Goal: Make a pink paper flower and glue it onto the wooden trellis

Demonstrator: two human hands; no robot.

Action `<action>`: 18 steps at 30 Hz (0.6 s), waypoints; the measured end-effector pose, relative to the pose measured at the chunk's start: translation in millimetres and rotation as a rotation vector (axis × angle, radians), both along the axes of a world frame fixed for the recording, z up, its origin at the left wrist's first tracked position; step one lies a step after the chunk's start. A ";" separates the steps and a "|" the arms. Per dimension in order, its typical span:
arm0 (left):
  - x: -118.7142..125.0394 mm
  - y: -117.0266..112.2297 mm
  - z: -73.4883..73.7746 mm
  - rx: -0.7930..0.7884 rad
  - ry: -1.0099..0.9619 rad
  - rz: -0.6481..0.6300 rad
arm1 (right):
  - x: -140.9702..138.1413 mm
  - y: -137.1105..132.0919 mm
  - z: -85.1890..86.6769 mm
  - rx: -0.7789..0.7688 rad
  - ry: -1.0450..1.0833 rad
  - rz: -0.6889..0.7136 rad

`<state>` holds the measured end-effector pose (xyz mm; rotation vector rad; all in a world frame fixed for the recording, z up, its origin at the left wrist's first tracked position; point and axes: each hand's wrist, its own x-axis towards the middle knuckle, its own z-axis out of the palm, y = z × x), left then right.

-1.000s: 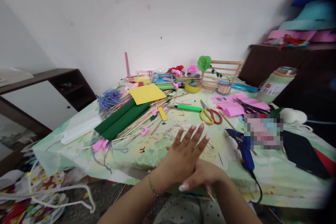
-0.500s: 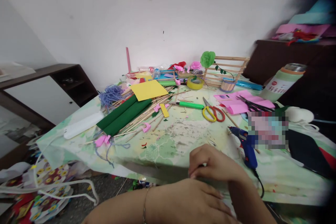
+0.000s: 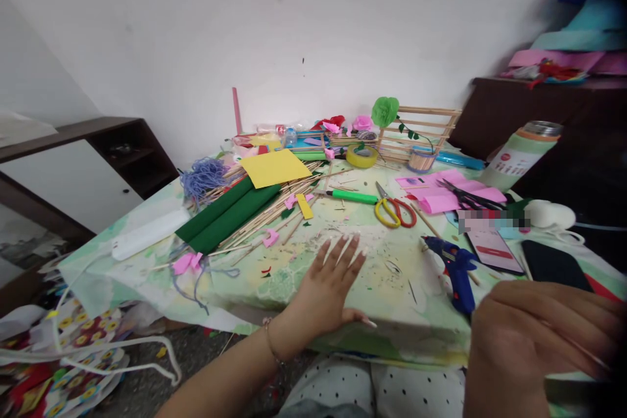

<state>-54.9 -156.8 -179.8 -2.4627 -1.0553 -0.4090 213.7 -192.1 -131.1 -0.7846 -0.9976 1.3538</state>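
Near the front edge of the patterned cloth [image 3: 287, 284], left hand [image 3: 329, 290] palm down, fingers spread wide. Right hand [image 3: 536, 326] blurred, fingers curled; cannot tell whether it holds anything. Blue plastic glue gun [image 3: 456, 273] just beside it. Beyond: metal scissors [image 3: 390, 200], creased pink paper [image 3: 431, 193], green rolls [image 3: 245, 217], thin sticks [image 3: 264, 219]. Right hand partly hides a flat black slab [image 3: 553, 264].

Left hand [image 3: 326, 290] spread; right hand [image 3: 543, 325] near glue gun [image 3: 457, 274].
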 end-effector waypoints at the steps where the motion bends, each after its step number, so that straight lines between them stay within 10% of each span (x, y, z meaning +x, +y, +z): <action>1: 0.7 2.4 -4.7 0.002 -0.004 0.035 | -10.7 3.2 -2.4 0.047 -0.041 -0.011; 6: 9.6 4.2 -10.3 0.043 -0.062 0.094 | -87.9 20.2 -18.9 -0.006 -0.544 0.014; 12: 10.1 -9.9 6.4 0.015 -0.154 0.046 | -109.7 25.6 -32.3 -0.010 -0.677 0.565; 18: -8.0 -1.2 0.0 0.010 -0.117 0.020 | -69.0 30.2 -21.6 0.003 -0.406 0.275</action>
